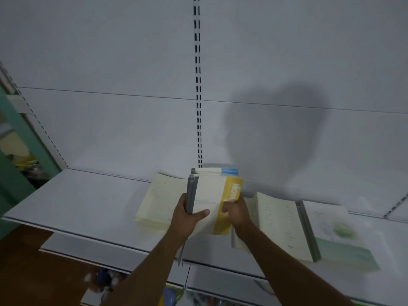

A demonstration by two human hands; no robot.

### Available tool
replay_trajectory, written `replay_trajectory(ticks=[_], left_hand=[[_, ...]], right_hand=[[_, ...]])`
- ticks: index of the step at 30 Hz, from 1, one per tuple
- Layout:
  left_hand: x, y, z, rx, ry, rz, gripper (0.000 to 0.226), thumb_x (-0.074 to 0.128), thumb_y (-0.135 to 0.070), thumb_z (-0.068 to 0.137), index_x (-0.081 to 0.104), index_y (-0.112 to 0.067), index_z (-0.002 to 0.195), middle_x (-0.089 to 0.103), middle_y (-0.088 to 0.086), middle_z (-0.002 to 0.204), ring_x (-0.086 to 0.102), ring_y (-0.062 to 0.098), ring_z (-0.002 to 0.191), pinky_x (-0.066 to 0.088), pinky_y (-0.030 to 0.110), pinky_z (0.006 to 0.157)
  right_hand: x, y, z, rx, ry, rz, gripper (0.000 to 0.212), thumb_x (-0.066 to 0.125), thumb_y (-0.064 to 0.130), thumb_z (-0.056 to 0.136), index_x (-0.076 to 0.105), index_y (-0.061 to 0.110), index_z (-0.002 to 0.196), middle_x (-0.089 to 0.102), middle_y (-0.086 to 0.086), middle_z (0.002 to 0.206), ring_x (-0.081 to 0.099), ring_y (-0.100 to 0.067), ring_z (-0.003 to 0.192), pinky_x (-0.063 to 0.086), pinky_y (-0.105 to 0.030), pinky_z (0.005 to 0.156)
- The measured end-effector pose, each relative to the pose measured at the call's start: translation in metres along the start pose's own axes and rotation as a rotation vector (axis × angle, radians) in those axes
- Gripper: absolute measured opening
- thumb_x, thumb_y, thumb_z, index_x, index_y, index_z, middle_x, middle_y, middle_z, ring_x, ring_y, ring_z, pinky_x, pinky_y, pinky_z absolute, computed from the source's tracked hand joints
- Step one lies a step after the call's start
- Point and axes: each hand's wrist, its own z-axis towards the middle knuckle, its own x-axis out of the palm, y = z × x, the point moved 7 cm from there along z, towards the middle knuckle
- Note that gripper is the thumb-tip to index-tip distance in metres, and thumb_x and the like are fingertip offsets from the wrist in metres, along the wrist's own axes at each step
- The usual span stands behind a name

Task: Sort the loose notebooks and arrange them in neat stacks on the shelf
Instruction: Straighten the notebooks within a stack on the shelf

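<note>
White metal shelf (72,202), flat deck, runs left to right across the lower half of the view. White back panel (110,62) behind it, slotted upright (198,85) running down the centre. Large soft shadow on the panel right of the upright. Second white shelf (99,248) below, closer to camera; blurred coloured items under that, can't identify. Brown floor (26,261) lower left, green wall edge (19,173) far left.

On the shelf: cream notebook stack (156,199) left of centre, lying flat. Second cream stack (280,226) right of centre, grey spines showing at its right edge. Green-and-white notebook stack (335,235) just beside it, far right. All motion-blurred.

Hands: both forearms reach in from the bottom edge, converging on a held bundle of notebooks (212,199) above the shelf, between the two cream stacks. Top cover is white with a yellow band; a blue-banded one shows behind it; grey spines on the left side.

Left hand (187,217) grips the bundle's spine edge, thumb lying across the front cover, fingers wrapped behind. Right hand (236,213) grips the yellow-band edge, fingers curled over it. Bundle is tilted, near edge raised toward the camera; can't tell if its far edge touches the shelf.
</note>
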Motion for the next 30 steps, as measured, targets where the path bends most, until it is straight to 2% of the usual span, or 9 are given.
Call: replay_trajectory(ticks=[3,6,13,15,17,20,25,28,30], left_hand=[[0.008,0.007,-0.001,0.000,0.006,-0.044,0.067,0.083,0.003,0.064,0.053,-0.020,0.119,0.066,-0.003,0.111,0.062,0.011,0.102,0.054,0.027,0.084],[0.008,0.018,-0.001,0.010,-0.010,-0.097,0.064,0.081,0.010,0.063,0.054,-0.026,0.108,0.066,-0.012,0.105,0.064,-0.009,0.092,0.052,0.011,0.068],[0.002,0.024,0.003,0.018,-0.039,-0.157,0.070,0.082,0.002,0.065,0.050,-0.031,0.117,0.063,-0.011,0.112,0.058,0.004,0.106,0.053,0.012,0.070],[0.003,0.023,0.005,0.024,0.010,-0.163,0.075,0.084,-0.003,0.061,0.048,-0.028,0.121,0.062,-0.007,0.116,0.059,0.007,0.109,0.054,0.020,0.079],[0.005,0.023,0.006,0.005,0.046,-0.179,0.080,0.081,-0.006,0.057,0.047,-0.021,0.128,0.062,-0.001,0.121,0.058,0.013,0.113,0.054,0.031,0.088],[0.006,0.023,0.004,-0.014,0.064,-0.167,0.078,0.077,-0.007,0.057,0.049,-0.023,0.128,0.063,-0.003,0.120,0.058,0.013,0.113,0.053,0.026,0.084],[0.007,0.021,0.013,-0.070,0.089,-0.193,0.070,0.071,0.005,0.062,0.053,-0.031,0.120,0.063,-0.009,0.116,0.057,0.010,0.109,0.047,0.024,0.081],[0.003,0.025,0.017,-0.150,0.055,-0.253,0.066,0.062,-0.003,0.050,0.058,-0.031,0.109,0.067,-0.006,0.105,0.060,0.020,0.101,0.048,0.031,0.072],[0.003,0.029,0.017,-0.170,0.068,-0.245,0.066,0.057,-0.005,0.049,0.058,-0.030,0.109,0.067,-0.003,0.103,0.059,0.025,0.100,0.048,0.032,0.070]], right_hand=[[-0.004,0.003,-0.002,-0.084,-0.004,-0.020,0.035,0.050,0.001,0.048,0.055,0.008,0.082,0.061,-0.011,0.080,0.057,-0.019,0.071,0.044,-0.028,0.062],[-0.001,-0.004,-0.001,-0.110,0.042,-0.094,0.036,0.052,-0.007,0.065,0.055,0.005,0.100,0.063,-0.014,0.093,0.061,-0.025,0.086,0.048,-0.032,0.069],[0.011,-0.003,0.004,-0.076,0.062,-0.016,0.061,0.049,0.006,0.050,0.054,0.008,0.111,0.062,-0.018,0.104,0.059,-0.028,0.094,0.048,-0.041,0.082],[0.012,-0.010,0.005,-0.083,0.075,-0.004,0.066,0.050,0.005,0.051,0.053,0.009,0.117,0.063,-0.015,0.109,0.060,-0.028,0.100,0.050,-0.044,0.086],[0.013,-0.021,0.005,-0.043,0.088,0.012,0.069,0.052,0.007,0.050,0.054,0.012,0.118,0.065,-0.011,0.108,0.061,-0.027,0.100,0.051,-0.040,0.082],[0.014,-0.031,0.004,0.045,0.044,0.068,0.064,0.052,0.011,0.047,0.059,0.017,0.111,0.067,-0.006,0.100,0.060,-0.024,0.092,0.044,-0.031,0.071],[0.013,-0.029,0.003,0.057,0.029,0.141,0.047,0.052,0.011,0.054,0.058,0.023,0.100,0.064,-0.004,0.092,0.057,-0.023,0.087,0.044,-0.032,0.070],[0.014,-0.032,-0.009,0.039,0.045,0.143,0.039,0.052,0.011,0.062,0.058,0.025,0.098,0.064,-0.003,0.092,0.059,-0.021,0.085,0.046,-0.032,0.068],[0.015,-0.035,-0.016,0.035,0.051,0.122,0.046,0.052,0.014,0.061,0.056,0.027,0.105,0.064,-0.002,0.097,0.059,-0.020,0.090,0.047,-0.031,0.067]])
